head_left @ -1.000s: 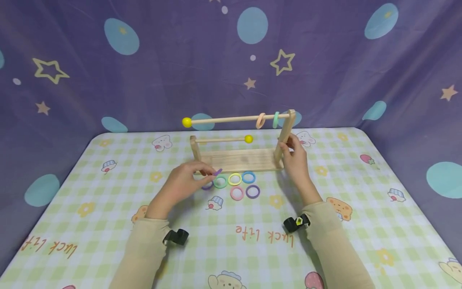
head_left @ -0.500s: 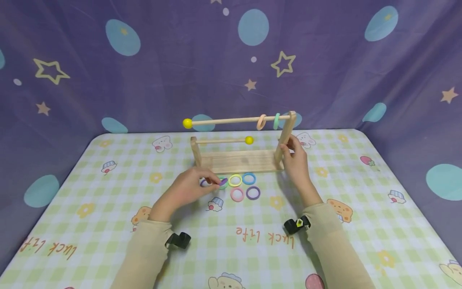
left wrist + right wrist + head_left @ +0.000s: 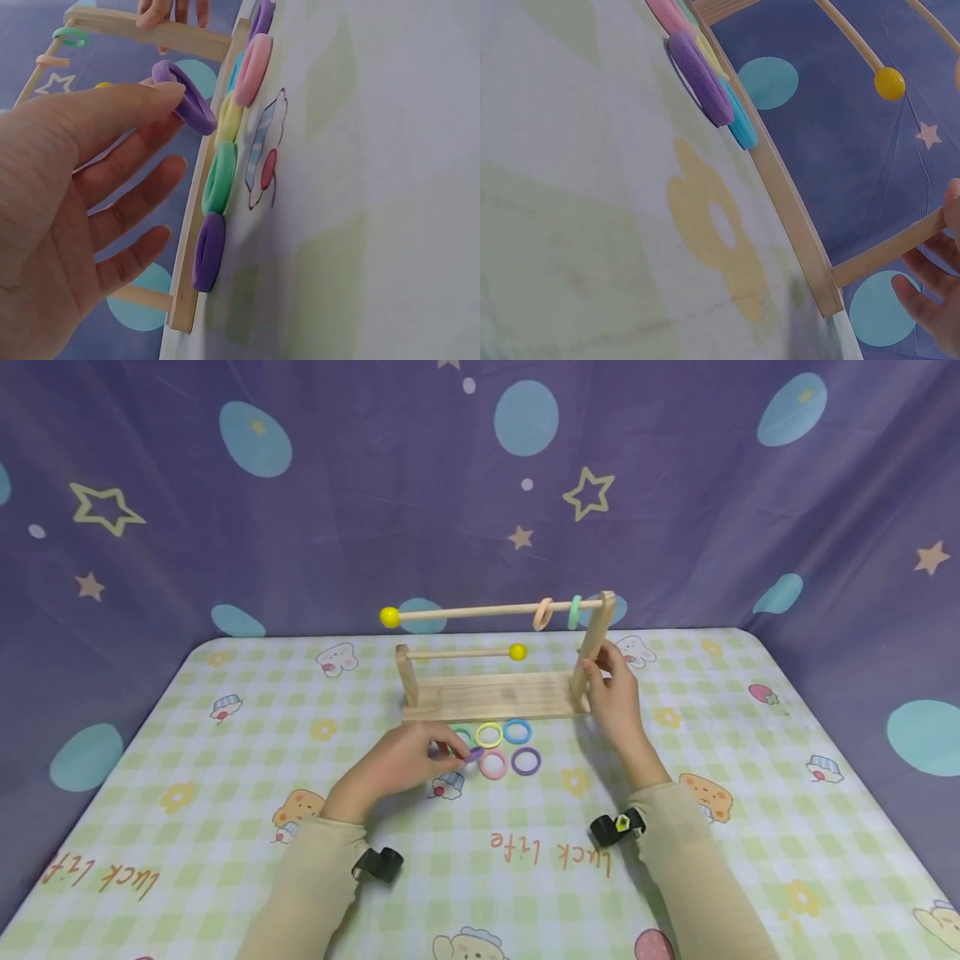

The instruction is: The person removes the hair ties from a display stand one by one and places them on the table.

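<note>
My left hand [image 3: 411, 760] pinches a purple hair tie [image 3: 196, 112] between thumb and forefinger, low over the table, its other fingers spread. Close by lie several more hair ties: green [image 3: 210, 201], yellow [image 3: 227, 124], blue [image 3: 742, 124], pink [image 3: 259, 64], and a purple hair tie [image 3: 705, 82]. The left hand hides another purple one in the head view; the left wrist view shows it. My right hand [image 3: 618, 693] grips the right upright [image 3: 597, 631] of a wooden rack [image 3: 510, 693] between thumb and fingers.
On the rack's upper rod [image 3: 465, 610] hang a peach hair tie [image 3: 537, 615] and a green one [image 3: 574, 612]. The shorter lower rod [image 3: 457, 652] carries only a yellow end ball [image 3: 517, 652]. A patterned cloth [image 3: 225, 793] covers the table, with a purple curtain [image 3: 360, 485] behind.
My left hand has moved right and toward me with the purple hair tie, from over the left end of the row to beside the pink one. The right hand stays on the upright.
</note>
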Demonstrator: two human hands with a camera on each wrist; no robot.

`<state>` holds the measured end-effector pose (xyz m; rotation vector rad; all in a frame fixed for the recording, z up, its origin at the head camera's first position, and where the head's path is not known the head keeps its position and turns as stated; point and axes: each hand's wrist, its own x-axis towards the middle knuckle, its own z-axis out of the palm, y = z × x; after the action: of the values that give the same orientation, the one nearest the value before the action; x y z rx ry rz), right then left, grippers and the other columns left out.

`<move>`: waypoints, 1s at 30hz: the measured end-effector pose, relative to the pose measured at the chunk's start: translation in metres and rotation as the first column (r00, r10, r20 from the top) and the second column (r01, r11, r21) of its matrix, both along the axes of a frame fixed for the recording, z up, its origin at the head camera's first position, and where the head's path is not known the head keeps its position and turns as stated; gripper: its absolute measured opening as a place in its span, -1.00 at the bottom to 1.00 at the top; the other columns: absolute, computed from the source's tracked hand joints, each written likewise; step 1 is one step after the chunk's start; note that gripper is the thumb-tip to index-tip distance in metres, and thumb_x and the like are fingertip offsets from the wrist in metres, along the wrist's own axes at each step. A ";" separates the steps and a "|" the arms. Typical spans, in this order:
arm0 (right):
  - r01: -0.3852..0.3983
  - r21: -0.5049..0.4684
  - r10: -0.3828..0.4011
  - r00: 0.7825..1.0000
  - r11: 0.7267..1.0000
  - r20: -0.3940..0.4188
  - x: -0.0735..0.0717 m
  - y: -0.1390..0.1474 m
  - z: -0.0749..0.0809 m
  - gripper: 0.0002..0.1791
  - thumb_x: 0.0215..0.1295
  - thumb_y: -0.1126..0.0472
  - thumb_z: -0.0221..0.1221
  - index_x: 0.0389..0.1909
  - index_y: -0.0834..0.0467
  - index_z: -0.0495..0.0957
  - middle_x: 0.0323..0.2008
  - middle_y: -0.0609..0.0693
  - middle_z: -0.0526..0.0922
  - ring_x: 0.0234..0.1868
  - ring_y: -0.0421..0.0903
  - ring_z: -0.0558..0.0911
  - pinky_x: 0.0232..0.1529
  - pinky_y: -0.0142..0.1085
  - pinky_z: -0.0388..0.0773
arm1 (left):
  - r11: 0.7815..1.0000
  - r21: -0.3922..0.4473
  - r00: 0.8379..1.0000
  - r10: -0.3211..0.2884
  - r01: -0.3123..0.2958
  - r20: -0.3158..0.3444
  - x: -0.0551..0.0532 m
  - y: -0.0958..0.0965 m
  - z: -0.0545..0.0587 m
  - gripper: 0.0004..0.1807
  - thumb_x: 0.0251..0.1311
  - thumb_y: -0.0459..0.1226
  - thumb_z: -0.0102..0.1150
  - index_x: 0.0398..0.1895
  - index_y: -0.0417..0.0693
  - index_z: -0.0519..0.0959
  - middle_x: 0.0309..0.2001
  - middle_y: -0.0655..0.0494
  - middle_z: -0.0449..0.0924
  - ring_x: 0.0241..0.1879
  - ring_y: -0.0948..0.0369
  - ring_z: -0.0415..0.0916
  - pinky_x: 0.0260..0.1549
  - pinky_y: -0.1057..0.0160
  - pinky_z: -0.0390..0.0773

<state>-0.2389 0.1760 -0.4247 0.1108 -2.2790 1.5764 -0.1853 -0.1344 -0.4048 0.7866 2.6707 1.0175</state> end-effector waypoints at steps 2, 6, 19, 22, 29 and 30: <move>-0.001 0.001 0.001 1.000 1.000 -0.003 -0.001 0.000 0.000 -0.53 0.48 0.24 0.07 0.34 0.26 0.34 0.14 0.26 0.55 0.15 0.13 0.53 0.03 -0.04 0.54 | 1.000 -0.019 1.000 -0.002 0.002 0.011 0.000 0.001 -0.001 -0.87 0.14 -0.27 0.41 -0.29 0.21 0.75 -0.34 0.43 0.66 -0.31 0.31 0.52 -0.21 0.21 0.52; -0.002 0.005 0.002 1.000 1.000 -0.007 -0.001 0.000 -0.001 -0.54 0.48 0.24 0.07 0.34 0.27 0.34 0.14 0.27 0.56 0.15 0.14 0.54 0.03 -0.03 0.54 | 0.999 -0.054 1.000 0.001 0.000 0.017 0.001 0.002 -0.002 -0.87 0.15 -0.28 0.40 -0.30 0.20 0.75 -0.35 0.43 0.66 -0.30 0.31 0.53 -0.17 0.19 0.53; 0.005 0.012 -0.005 1.000 1.000 0.008 0.000 0.000 0.001 -0.52 0.48 0.22 0.07 0.36 0.26 0.33 0.15 0.26 0.55 0.16 0.13 0.53 0.02 -0.05 0.54 | 0.991 -0.125 0.999 0.047 -0.043 0.028 0.001 0.002 -0.004 -0.90 0.15 -0.26 0.39 -0.29 0.17 0.77 -0.31 0.39 0.67 -0.40 0.37 0.49 -0.24 0.22 0.52; 0.004 0.013 -0.004 1.000 1.000 0.006 0.000 0.000 0.001 -0.50 0.48 0.19 0.07 0.36 0.25 0.33 0.15 0.26 0.55 0.16 0.13 0.53 0.02 -0.05 0.54 | 0.990 -0.136 0.999 0.044 -0.042 0.011 0.000 0.002 -0.006 -0.89 0.15 -0.26 0.40 -0.29 0.18 0.77 -0.30 0.39 0.67 -0.38 0.37 0.50 -0.23 0.21 0.53; -0.002 0.021 0.002 1.000 1.000 0.008 0.000 0.000 0.001 -0.49 0.48 0.15 0.06 0.36 0.25 0.32 0.15 0.26 0.55 0.17 0.13 0.52 0.02 -0.01 0.54 | 0.987 -0.154 0.999 0.034 -0.036 -0.016 0.000 0.002 -0.006 -0.90 0.11 -0.23 0.44 -0.31 0.19 0.75 -0.30 0.39 0.67 -0.34 0.37 0.53 -0.19 0.20 0.54; -0.002 0.020 0.002 1.000 1.000 0.009 0.000 0.000 0.001 -0.49 0.48 0.15 0.06 0.36 0.25 0.32 0.15 0.25 0.55 0.17 0.13 0.52 0.01 -0.01 0.54 | 0.987 -0.154 0.999 0.035 -0.036 -0.009 0.000 0.002 -0.006 -0.90 0.11 -0.23 0.45 -0.32 0.19 0.75 -0.31 0.40 0.67 -0.34 0.37 0.52 -0.20 0.20 0.54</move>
<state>-0.2384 0.1763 -0.4240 0.1109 -2.3025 1.5583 -0.1852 -0.1326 -0.4113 0.7148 2.7372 0.8053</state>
